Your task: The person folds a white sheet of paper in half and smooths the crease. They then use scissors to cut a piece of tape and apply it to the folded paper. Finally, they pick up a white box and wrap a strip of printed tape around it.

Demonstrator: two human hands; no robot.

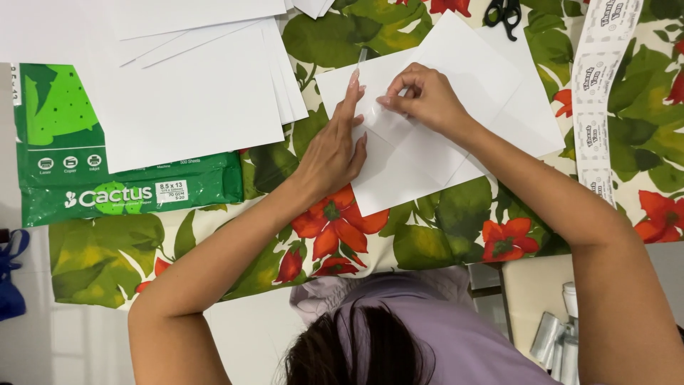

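A white sheet of paper point(413, 160) lies on the floral tablecloth point(442, 221), with a second white sheet point(499, 78) angled beneath it. My left hand point(333, 146) rests flat on the sheet's left edge, fingers stretched out and pointing away from me. My right hand point(422, 94) is curled at the sheet's upper part. Its fingertips pinch a fold or flap of the paper just right of my left fingertips. Whether a clear strip lies under those fingertips I cannot tell.
A loose stack of white sheets point(192, 78) lies on a green ream wrapper point(107, 185) at the left. Black scissors point(504, 13) sit at the top edge. A long strip of printed labels point(602, 85) runs down the right. Silver items point(559, 335) stand off the table at bottom right.
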